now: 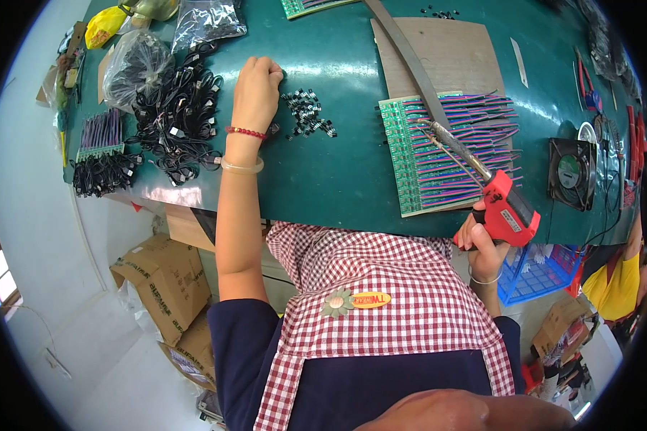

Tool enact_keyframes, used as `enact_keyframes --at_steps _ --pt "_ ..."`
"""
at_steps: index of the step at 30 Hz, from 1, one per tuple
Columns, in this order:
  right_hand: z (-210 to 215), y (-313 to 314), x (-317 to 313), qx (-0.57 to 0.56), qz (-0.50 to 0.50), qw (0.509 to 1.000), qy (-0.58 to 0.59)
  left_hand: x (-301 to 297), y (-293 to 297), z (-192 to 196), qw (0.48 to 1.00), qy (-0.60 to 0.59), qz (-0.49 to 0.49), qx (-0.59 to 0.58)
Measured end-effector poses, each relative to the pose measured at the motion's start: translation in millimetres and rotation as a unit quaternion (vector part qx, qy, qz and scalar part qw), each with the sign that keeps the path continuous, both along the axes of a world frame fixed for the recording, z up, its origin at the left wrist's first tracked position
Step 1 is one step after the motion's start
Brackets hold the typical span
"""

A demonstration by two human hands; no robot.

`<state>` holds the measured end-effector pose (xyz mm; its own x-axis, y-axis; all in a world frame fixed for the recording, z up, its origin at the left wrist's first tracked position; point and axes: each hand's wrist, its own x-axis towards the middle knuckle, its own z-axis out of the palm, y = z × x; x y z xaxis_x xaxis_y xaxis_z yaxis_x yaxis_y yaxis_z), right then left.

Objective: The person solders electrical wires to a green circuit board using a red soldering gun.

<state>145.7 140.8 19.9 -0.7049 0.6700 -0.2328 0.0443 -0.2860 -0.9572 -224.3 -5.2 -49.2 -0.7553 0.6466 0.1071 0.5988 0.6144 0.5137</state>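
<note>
My right hand (483, 241) grips a red soldering gun (509, 212) by its handle. The gun's metal nozzle points up and left over a green circuit board panel (397, 161). Rows of thin pink, blue and black wires (474, 188) run rightward from that panel. Across the panel's upper part lies a long flat metal bar (410, 61), its lower end close to the gun's tip. My left hand (257, 90) rests farther left on the bench with its fingers curled closed; whatever they hold is hidden. Beside it is a loose pile of small black-and-white connector pieces (305, 111).
A heap of black cables (176, 118) and a clear plastic bag (138, 68) lie left of my left hand. Finished-looking wired boards (101, 151) sit at the bench's left edge. Brown board (453, 54) lies under the panel. At right stand a black fan (571, 172) and pliers (589, 93).
</note>
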Motion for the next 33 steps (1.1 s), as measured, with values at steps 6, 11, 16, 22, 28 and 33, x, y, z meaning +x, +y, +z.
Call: enact_keyframes --at_steps 6,11,16,22,28,33 --pt "9.4 -1.1 -14.3 -0.071 -0.018 0.994 0.075 69.3 9.3 57.9 0.971 -0.182 -0.055 0.146" --pt "16.1 -13.8 -33.9 -0.041 0.007 0.999 0.025 176.6 22.7 79.3 0.892 -0.288 -0.245 0.246" --pt "19.0 -20.8 -28.2 0.01 0.05 0.997 -0.051 195.4 20.4 85.3 0.889 -0.181 -0.35 0.231" --pt "23.2 -20.9 -27.5 0.098 0.07 0.987 -0.103 201.9 25.1 82.9 0.904 -0.155 -0.334 0.219" --pt "21.2 -15.9 -29.7 0.078 0.125 0.985 -0.094 197.2 18.9 78.0 0.875 -0.346 -0.276 0.197" --pt "12.7 -19.3 -31.8 0.199 0.128 0.962 -0.133 192.1 17.6 77.1 0.881 -0.374 -0.264 0.119"
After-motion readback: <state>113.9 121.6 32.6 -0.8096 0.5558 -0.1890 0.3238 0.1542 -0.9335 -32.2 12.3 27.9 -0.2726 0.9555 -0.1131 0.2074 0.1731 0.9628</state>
